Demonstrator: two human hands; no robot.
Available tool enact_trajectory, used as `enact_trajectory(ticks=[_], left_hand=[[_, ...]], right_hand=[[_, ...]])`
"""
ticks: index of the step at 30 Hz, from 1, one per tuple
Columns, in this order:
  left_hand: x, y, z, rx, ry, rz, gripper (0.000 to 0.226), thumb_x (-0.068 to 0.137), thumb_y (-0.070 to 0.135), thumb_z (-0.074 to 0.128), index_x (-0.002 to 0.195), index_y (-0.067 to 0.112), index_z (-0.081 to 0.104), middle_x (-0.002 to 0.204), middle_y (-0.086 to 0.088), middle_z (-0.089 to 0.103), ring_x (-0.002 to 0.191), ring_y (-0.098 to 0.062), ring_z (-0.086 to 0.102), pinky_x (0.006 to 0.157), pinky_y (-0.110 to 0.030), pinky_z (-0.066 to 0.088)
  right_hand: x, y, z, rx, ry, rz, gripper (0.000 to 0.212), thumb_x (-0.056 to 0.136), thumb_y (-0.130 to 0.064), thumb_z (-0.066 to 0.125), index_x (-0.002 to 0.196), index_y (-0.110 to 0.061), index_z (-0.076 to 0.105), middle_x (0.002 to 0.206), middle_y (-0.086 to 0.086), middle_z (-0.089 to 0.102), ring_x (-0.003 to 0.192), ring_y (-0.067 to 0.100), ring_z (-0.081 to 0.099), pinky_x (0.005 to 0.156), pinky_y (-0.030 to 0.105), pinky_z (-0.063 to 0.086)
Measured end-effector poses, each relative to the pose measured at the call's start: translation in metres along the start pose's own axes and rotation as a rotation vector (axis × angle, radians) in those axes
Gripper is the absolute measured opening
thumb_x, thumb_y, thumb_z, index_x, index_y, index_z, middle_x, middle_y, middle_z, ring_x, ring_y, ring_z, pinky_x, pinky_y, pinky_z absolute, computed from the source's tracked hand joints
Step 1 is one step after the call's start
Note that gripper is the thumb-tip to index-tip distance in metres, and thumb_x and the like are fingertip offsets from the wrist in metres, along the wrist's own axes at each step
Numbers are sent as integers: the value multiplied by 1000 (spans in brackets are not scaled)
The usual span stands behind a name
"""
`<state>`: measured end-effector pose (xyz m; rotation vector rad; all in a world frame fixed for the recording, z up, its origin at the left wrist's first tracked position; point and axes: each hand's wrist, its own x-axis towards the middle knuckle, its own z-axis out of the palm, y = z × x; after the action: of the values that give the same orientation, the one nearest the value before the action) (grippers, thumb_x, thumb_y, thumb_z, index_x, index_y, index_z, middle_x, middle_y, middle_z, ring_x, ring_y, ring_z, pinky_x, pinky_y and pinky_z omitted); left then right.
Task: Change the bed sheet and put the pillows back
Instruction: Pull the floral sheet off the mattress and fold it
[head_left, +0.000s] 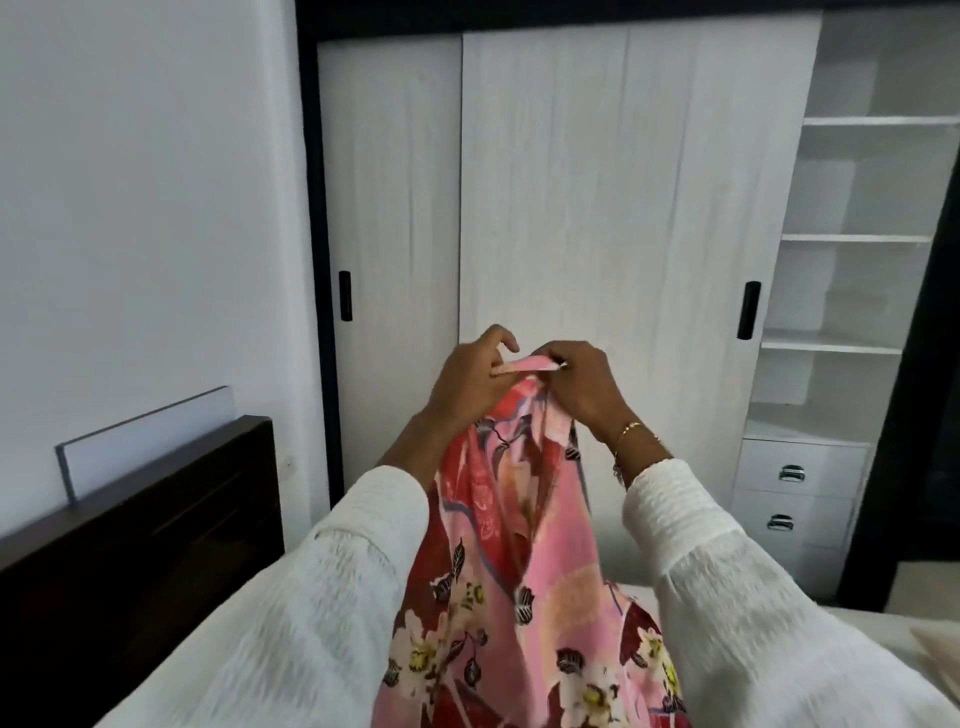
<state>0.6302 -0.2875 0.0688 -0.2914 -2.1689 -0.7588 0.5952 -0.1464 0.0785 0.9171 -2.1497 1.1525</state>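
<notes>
- White-grained sliding wardrobe doors (597, 208) fill the far middle of the view, set in a black frame, each with a black recessed handle; one handle (748, 310) sits at the right door's edge and another (345, 295) on the left door.
- Pale plain wall (145, 208) takes up the far left.
- Open white shelves (862, 239) stand to the right of the doors, with two drawers (800, 493) below them, each bearing a metal pull.
- Dark wooden headboard (140, 525) runs along the left side, and a thin white board (145, 441) leans against the wall just behind its top edge.
- Pink and red floral bed sheet (514, 597) hangs in a gathered bunch from the hands down to the near bottom edge, between the two white textured sleeves (291, 634).
- White mattress surface (883, 623) shows at the near right, beyond the right sleeve.
- Left hand (467, 379) is raised in front of the doors; its thumb and fingers pinch the top edge of the sheet, with the forefinger curled above the fabric.
- Right hand (584, 382) is touching or nearly touching the left, its fingers curled round the same top edge, gripping it.
- Gold bracelet (634, 431) circles the right wrist.
</notes>
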Motion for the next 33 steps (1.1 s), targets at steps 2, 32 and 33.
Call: enact_trajectory(ticks=[2,32,33], left_hand=[[-12,-14,10,22,-212,-121,41,81,24,66,114,6,50,92,-13,66,81,-26,63,70,-30,47],[50,34,63,103,-125,-294,27,86,40,62,100,17,57,90,-1,65,74,-16,61,72,-30,50],[41,28,68,209,-233,-351,25,88,35,59,103,15,61,98,-5,66,82,-20,61,77,-29,48]], right_hand=[[10,10,0,-38,102,-7,22,79,6,50,86,0,70,92,18,70,85,26,62,64,21,32],[54,62,-45,251,86,107,17,84,0,46,75,-4,60,72,7,56,68,19,46,55,28,31],[56,63,-45,266,116,125,18,84,0,44,75,-6,58,72,7,55,67,20,45,54,26,31]])
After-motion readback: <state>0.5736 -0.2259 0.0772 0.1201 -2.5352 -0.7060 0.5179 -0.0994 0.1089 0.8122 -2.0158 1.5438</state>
